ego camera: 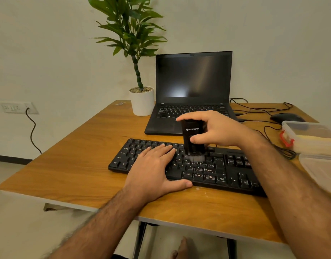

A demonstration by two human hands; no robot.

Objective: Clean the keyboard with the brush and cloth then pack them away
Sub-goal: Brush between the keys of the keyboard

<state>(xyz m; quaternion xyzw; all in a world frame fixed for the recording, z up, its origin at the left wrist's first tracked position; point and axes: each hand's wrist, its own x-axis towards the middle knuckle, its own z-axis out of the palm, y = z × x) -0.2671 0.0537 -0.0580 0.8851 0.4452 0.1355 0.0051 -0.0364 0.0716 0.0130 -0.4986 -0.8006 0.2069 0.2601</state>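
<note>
Holding the brush (193, 139) upright, right hand (215, 129) has its fingers curled over the top of the black body and thumb on the front face; long axis near vertical, bristles pointing down and touching the keys of the keyboard (217, 171) around the L/Enter zone. Bristle tuft is blurred, so exact keys under it unclear. Keyboard lies on the table (67, 176) with its long axis running left-to-right, tilted so the right end sits closer to the camera; its far-right end is hidden behind the right forearm. Left hand (157, 169) lies flat on the left-middle keys, fingers straight and together, thumb along the front edge, gripping nothing. White specks show on the keys near Alt/Shift and on the table just in front. Behind: open laptop (193, 79) with dark screen, potted plant (140, 86) left of it, mouse (286, 117) and cables to the right. Clear plastic container (310, 137) with red latch at the right edge, cut off by the frame; something yellowish inside, cannot tell what. Cloth not identifiable.
</note>
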